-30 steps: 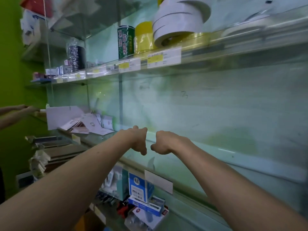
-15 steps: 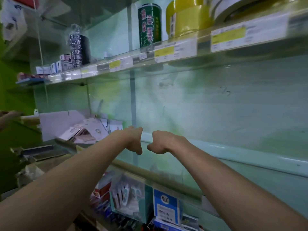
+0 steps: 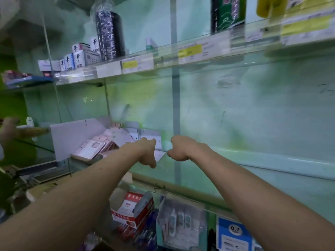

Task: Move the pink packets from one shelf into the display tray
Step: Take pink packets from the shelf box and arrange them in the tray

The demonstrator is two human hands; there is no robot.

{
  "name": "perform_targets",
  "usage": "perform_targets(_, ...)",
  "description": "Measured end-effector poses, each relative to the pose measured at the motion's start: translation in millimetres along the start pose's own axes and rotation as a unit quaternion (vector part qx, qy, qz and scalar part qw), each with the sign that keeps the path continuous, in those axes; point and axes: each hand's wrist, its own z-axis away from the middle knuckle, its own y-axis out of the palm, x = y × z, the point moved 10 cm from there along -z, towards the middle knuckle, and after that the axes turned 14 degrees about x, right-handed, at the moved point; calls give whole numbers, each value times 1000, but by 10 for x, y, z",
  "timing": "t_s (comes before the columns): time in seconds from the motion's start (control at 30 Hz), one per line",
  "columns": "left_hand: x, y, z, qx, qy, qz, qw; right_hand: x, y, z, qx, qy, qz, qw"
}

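Observation:
Several pink packets [image 3: 91,148] lie in a heap inside a white card display tray [image 3: 72,134] at the left of the middle glass shelf. More white-backed packets [image 3: 125,135] lean behind them. My left hand [image 3: 147,152] hovers just right of the tray with its fingers curled and thumb pointing down, nothing visible in it. My right hand [image 3: 178,149] is a fist close beside it, a small gap between the two, also with nothing visible in it. Both forearms reach in from the bottom of the view.
The upper glass shelf [image 3: 199,57] carries small boxes [image 3: 79,57], a black wrapped roll [image 3: 108,31] and price labels. Below the hands, a red and white box [image 3: 132,209], bagged items [image 3: 181,223] and a blue pack [image 3: 234,234]. Another person's hand [image 3: 8,128] reaches in at far left.
The view has swung left and nearer the shelf, so the tray with pink packets now lies right beside my left hand. Both hands stay curled side by side.

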Motion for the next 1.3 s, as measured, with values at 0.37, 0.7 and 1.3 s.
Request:
perform_targets(0.37,325,-72,-609,-8,18,35,999,295,-213,-734,-74,-45,29,996)
perform_targets(0.7,557,-185,-928,-41,57,68,995,504,-259,-1233,-108,-28,72,991)
perform_targets(1.3,358,64,-976,82,183,28,979,426,-458,-931,-133,67,37,988)
